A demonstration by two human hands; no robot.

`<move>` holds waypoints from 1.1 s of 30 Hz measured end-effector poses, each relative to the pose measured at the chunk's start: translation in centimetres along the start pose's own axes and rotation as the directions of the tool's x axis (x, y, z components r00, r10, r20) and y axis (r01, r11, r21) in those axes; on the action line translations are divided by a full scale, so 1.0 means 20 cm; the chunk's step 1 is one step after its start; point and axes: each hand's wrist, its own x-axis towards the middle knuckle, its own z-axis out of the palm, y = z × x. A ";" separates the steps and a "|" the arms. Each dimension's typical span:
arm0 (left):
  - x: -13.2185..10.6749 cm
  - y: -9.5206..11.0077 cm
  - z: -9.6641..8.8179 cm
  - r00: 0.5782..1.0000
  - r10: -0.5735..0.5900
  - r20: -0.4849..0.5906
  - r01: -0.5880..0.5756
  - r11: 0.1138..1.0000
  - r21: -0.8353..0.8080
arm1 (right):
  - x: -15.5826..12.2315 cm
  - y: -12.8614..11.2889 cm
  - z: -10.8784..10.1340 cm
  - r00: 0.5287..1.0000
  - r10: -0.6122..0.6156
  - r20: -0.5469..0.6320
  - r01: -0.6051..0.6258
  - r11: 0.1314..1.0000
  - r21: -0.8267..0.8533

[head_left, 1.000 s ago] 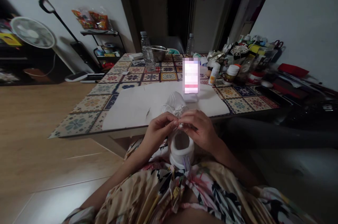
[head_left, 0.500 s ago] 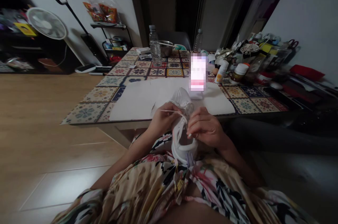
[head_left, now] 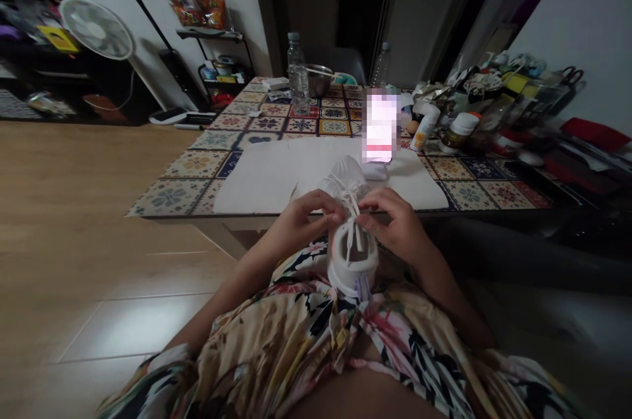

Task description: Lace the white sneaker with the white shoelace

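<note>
A white sneaker rests on my lap, heel toward me and toe against the table edge. My left hand is closed in a pinch on the white shoelace at the shoe's left side. On the other side my right hand pinches the same lace over the tongue. Loose lace ends hang down into the shoe's opening. Both hands sit just in front of the table's near edge.
A table with a patterned tile cloth carries a white sheet, a lit phone on a stand, water bottles, a metal bowl and cluttered jars and boxes at right. A fan and shelf stand at left on the wooden floor.
The hands pulled the lace sideways, then came back together over the shoe's tongue. The lace ends now hang into the opening. The view shifted slightly to the left.
</note>
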 end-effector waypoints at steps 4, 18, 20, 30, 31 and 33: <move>-0.01 0.03 0.01 0.997 0.052 0.059 -0.050 0.998 -0.027 | 0.00 -0.03 0.02 0.998 -0.059 0.023 0.059 0.998 -0.022; -0.03 0.06 0.04 0.996 0.055 0.073 -0.057 0.998 0.037 | -0.19 -0.15 -0.11 0.972 -0.169 0.162 0.075 0.881 0.467; -0.03 0.07 0.05 0.996 0.049 0.073 -0.053 0.997 0.054 | -0.18 -0.14 -0.15 0.963 -0.145 0.229 0.021 0.882 0.471; -0.02 0.09 0.09 0.992 0.031 0.119 -0.037 0.998 0.046 | 0.00 -0.01 -0.07 0.961 -0.086 0.262 0.074 0.996 0.054; -0.02 0.09 0.10 0.992 0.035 0.123 -0.041 0.998 0.042 | -0.01 -0.02 -0.06 0.961 -0.077 0.265 0.068 0.997 0.041; -0.01 0.09 0.10 0.992 0.045 0.116 -0.049 0.998 0.032 | -0.01 -0.03 -0.04 0.960 -0.058 0.273 0.049 0.998 0.039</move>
